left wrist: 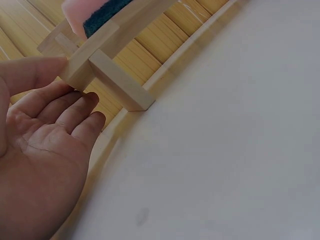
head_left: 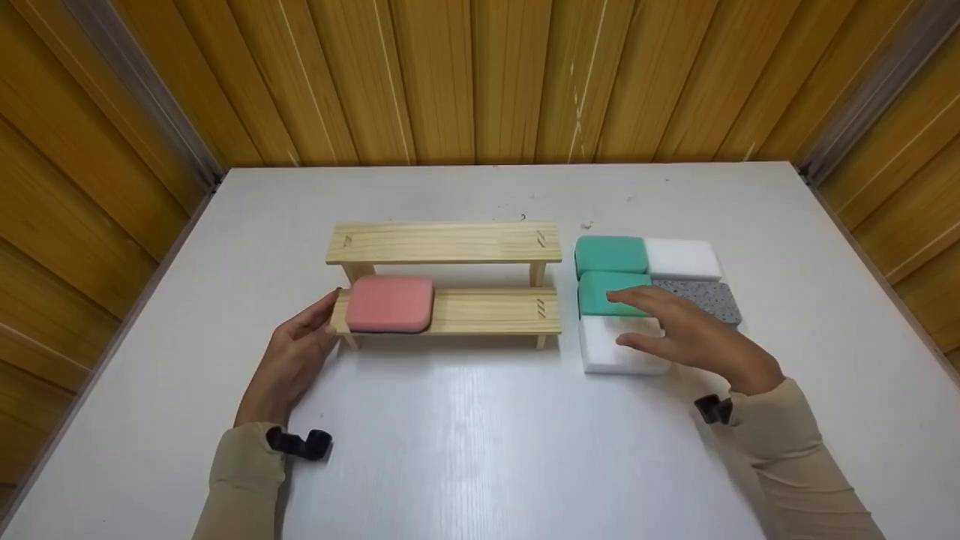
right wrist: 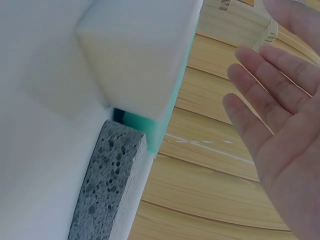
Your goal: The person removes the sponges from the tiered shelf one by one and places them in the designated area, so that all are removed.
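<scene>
A two-tier wooden rack stands mid-table, with a pink sponge on the left part of its lower tier. A dark blue layer shows under that sponge in the left wrist view. My left hand holds the lower tier's left end between thumb and fingers. Over the sponges at right hovers my right hand, fingers spread and holding nothing. Beneath and around it lie two green sponges, a white sponge block in front, another white block behind, and a speckled grey sponge.
The upper tier of the rack stands behind the lower one. A white table carries everything, and wood-patterned panels rise behind it and at both sides. A few small dark specks lie behind the rack.
</scene>
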